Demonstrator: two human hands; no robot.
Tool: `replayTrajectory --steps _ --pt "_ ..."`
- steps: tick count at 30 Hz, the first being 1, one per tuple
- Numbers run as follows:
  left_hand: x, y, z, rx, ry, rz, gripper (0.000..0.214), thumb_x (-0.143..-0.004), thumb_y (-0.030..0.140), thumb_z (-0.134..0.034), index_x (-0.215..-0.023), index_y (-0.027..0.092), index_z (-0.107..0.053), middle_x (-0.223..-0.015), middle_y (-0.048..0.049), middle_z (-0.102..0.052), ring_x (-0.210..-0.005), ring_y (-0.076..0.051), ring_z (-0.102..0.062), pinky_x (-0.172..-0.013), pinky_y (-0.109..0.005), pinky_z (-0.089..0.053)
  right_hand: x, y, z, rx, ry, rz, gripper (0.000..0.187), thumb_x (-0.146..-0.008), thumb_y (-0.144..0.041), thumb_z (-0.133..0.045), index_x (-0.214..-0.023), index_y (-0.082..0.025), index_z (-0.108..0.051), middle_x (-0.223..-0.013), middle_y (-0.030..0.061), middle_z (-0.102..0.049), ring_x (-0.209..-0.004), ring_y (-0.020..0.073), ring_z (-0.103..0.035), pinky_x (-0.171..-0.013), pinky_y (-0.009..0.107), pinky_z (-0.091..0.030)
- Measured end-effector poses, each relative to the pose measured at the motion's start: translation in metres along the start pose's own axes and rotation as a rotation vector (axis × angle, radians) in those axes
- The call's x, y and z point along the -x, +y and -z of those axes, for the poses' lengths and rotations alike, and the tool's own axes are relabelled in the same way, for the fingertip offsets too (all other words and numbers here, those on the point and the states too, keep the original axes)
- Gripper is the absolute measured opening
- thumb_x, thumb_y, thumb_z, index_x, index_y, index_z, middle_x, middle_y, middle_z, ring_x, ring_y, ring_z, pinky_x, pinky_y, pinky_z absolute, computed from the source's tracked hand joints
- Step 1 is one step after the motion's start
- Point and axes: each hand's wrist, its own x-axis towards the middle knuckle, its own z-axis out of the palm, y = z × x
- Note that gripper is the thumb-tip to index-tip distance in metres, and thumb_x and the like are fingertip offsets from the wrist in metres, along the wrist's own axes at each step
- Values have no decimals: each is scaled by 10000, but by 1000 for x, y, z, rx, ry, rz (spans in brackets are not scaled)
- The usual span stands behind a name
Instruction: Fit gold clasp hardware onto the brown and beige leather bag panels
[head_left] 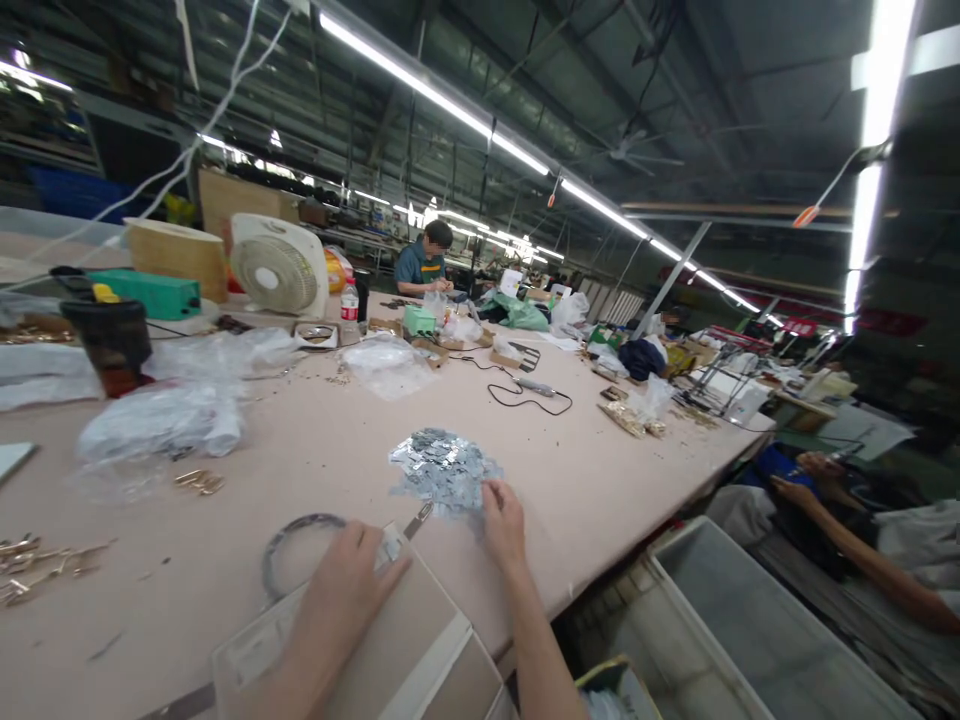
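One heap of thin silvery metal plates (442, 465), likely light, stiff, slippery, best lifted singly by edges, lies just left of the right hand's (506, 520) near-pinched fingertips, contents indiscernible from here; left hand (345, 575), thumb parted, rests on a beige box (429, 622).

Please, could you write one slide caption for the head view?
Right hand at the edge of a pile of silvery pieces, left hand on a box-like object.

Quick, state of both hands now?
Left hand: on the box; grip cannot be told.
Right hand: by the silvery pile; whether holding anything cannot be told.
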Motion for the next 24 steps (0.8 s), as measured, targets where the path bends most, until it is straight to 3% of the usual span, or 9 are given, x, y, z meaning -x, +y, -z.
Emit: replayTrajectory --steps 3,7,16,24 --pt "0 1 1 0 -16 11 290 -921 449 -603 -1025 182 -652 -1039 -99 -608 -990 -290 -607 -923 -436 -499 -4 7 2 113 -163 99 244 -942 -342 -591 -1042 -209 -770 -1029 80 -722 -971 228 -645 -880 329 -504" --pt "1 3 4 15 2 9 242 -916 412 -611 -1011 193 -654 -1034 -95 -614 -990 -290 -608 -915 -440 -502 -3 8 -7 248 -255 127 219 -923 -283 -629 -1075 -226 -776 -1044 78 -694 -959 231 -652 -910 357 -503" --pt "3 4 5 -9 6 0 274 -928 436 -601 -1006 178 -652 -1040 -103 -596 -992 -313 -614 -902 -452 -508 5 3 -14 376 -268 100 134 -914 -246 -643 -949 -246 -772 -1001 56 -678 -952 235 -647 -883 345 -489" --pt "4 2 10 100 -35 19 263 -906 382 -654 -1050 163 -664 -1075 -114 -603 -1032 -306 -607 -940 -464 -500 9 11 -21 520 -245 155 216 -984 -278 -514 -949 -223 -720 -1007 75 -669 -970 238 -633 -901 347 -471"
